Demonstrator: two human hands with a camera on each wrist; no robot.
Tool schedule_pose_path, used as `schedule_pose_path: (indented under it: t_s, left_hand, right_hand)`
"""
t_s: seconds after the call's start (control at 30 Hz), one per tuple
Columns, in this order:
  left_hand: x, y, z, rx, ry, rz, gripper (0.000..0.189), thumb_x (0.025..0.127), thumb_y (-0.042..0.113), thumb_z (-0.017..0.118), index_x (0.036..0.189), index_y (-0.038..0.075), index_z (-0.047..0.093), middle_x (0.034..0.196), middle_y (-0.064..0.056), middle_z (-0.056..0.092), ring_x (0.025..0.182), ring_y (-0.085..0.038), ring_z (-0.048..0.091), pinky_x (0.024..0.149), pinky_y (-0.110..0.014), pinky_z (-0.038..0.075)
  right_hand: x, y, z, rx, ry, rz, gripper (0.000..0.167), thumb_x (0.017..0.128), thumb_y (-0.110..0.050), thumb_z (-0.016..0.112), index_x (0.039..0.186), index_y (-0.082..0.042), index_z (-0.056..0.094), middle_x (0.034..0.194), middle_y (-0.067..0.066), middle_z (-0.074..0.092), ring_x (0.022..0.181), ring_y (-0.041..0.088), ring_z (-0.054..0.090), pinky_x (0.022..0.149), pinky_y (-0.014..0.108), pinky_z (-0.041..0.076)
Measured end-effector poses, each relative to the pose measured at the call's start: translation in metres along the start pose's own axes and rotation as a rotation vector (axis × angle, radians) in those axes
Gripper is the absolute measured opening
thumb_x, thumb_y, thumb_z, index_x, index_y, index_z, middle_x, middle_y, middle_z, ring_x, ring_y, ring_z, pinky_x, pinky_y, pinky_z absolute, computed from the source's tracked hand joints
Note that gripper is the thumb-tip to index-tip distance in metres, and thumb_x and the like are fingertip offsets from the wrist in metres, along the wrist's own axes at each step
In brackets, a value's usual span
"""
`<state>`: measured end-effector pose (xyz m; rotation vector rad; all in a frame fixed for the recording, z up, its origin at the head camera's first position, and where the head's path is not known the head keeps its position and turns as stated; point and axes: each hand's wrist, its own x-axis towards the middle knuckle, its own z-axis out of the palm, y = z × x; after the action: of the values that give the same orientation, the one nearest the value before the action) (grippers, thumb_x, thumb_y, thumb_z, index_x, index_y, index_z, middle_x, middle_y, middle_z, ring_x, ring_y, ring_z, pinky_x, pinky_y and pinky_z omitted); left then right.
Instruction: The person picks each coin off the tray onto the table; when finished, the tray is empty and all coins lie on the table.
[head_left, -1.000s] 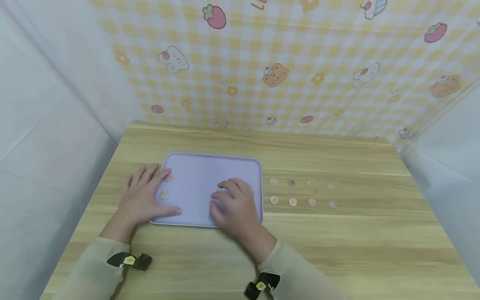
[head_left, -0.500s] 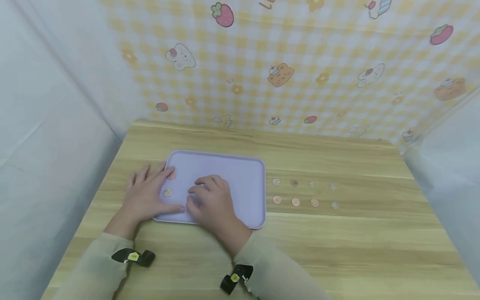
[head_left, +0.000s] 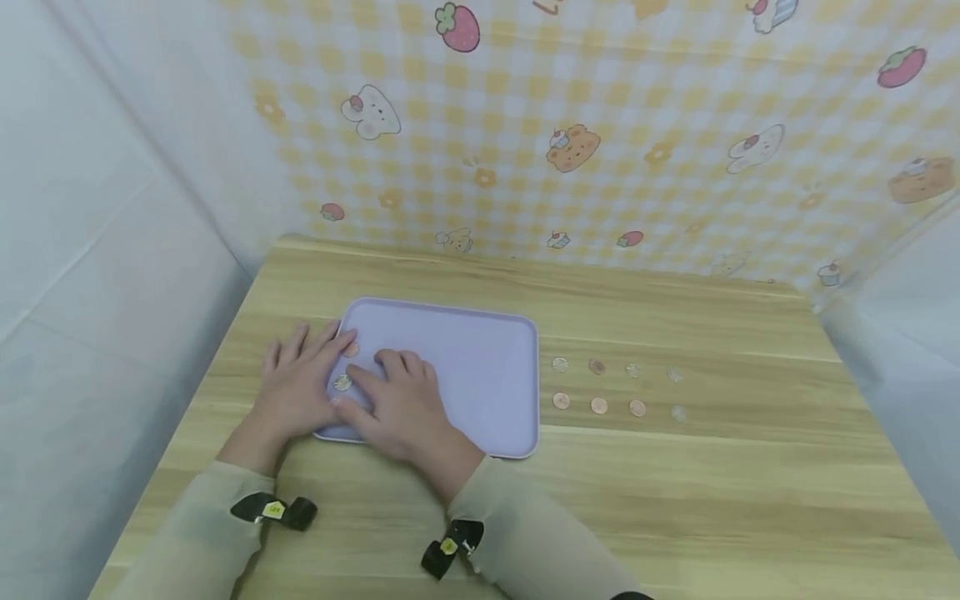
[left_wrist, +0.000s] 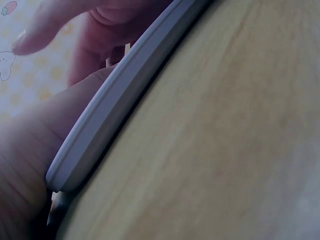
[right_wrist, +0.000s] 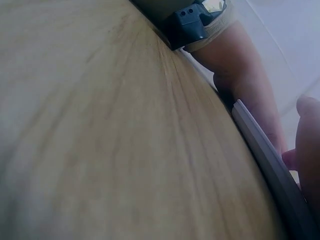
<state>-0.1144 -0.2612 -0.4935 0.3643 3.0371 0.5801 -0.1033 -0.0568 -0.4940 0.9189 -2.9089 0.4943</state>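
Left grip (head_left: 298,390) lay spread, empty, over nine-o'clock edge of tray (head_left: 483,375); right grip (head_left: 405,412), parted, empty, bracketed pale coin (head_left: 342,382).

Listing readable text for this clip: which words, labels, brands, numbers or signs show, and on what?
None can be read.
Yellow label on the left wrist camera: marks too small.
Yellow tag on the right wrist camera: too small.
Coins: any markings too small.
Patterned cloth: brown mark cut off by the top edge.
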Motion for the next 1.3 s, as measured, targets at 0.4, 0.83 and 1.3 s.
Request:
schedule_pose_path:
  t_s: [0.4, 0.83, 1.3]
  left_hand:
    - [0.001, -0.003, 0.002, 0.002, 0.007, 0.012, 0.117, 0.074, 0.072, 0.084, 0.167, 0.019, 0.036, 0.176, -0.015, 0.021, 0.157, -0.059, 0.006, 0.115, -0.083, -0.004]
    - [0.0, -0.002, 0.0, -0.002, 0.011, 0.023, 0.134, 0.064, 0.089, 0.08, 0.168, 0.017, 0.035, 0.176, -0.017, 0.022, 0.157, -0.059, 0.006, 0.115, -0.082, -0.003]
    - [-0.001, -0.001, 0.001, -0.015, -0.002, 0.026, 0.138, 0.062, 0.089, 0.081, 0.168, 0.016, 0.033, 0.176, -0.017, 0.02, 0.157, -0.058, 0.004, 0.115, -0.082, -0.004]
  right_hand:
    - [0.001, 0.0, 0.002, -0.031, -0.026, 0.008, 0.066, 0.108, -0.07, 0.019, 0.155, -0.043, 0.056, 0.158, 0.004, 0.046, 0.143, 0.027, 0.039, 0.112, 0.049, 0.036]
    - [0.002, 0.009, 0.007, -0.019, 0.185, 0.113, 0.022, 0.099, -0.047, 0.073, 0.116, -0.035, 0.082, 0.136, 0.001, 0.065, 0.131, 0.024, 0.051, 0.105, 0.046, 0.046]
    - [0.003, 0.01, -0.001, 0.141, 0.052, 0.189, 0.017, 0.096, -0.046, 0.077, 0.11, -0.035, 0.08, 0.15, -0.001, 0.054, 0.142, 0.025, 0.04, 0.114, 0.047, 0.035]
